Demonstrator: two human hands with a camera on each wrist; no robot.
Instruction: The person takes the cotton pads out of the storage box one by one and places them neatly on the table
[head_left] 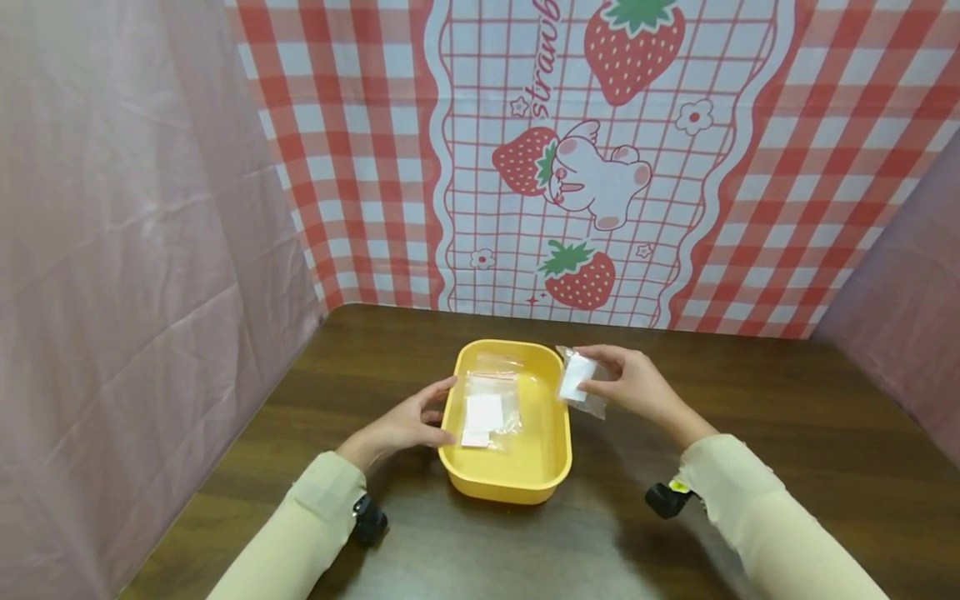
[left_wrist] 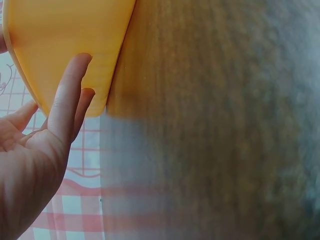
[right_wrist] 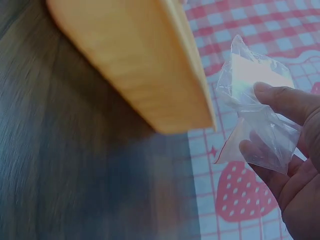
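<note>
A yellow rectangular tub [head_left: 512, 483] stands on the table, with clear zip bags [head_left: 512, 408] holding white pieces lying inside toward its left. My left hand [head_left: 401, 423] is at the tub's left side, its thumb and fingers spread along the wall and the fingertips right at the rim. In the left wrist view the extended fingers overlap the outer wall of the tub [left_wrist: 45, 30]. Just beyond the tub's right rim, my right hand [head_left: 633, 385] pinches another clear zip bag [right_wrist: 265, 132] between thumb and fingers. A flat white piece [head_left: 576, 377] shows through its plastic.
The dark wooden table [head_left: 750, 400] reaches back to a red-and-white checked cloth [head_left: 360, 150] with strawberry prints. Pink curtains [head_left: 142, 250] hang at both sides. A small black wrist camera [head_left: 369, 521] sits at the left cuff, another black camera [head_left: 666, 500] at the right.
</note>
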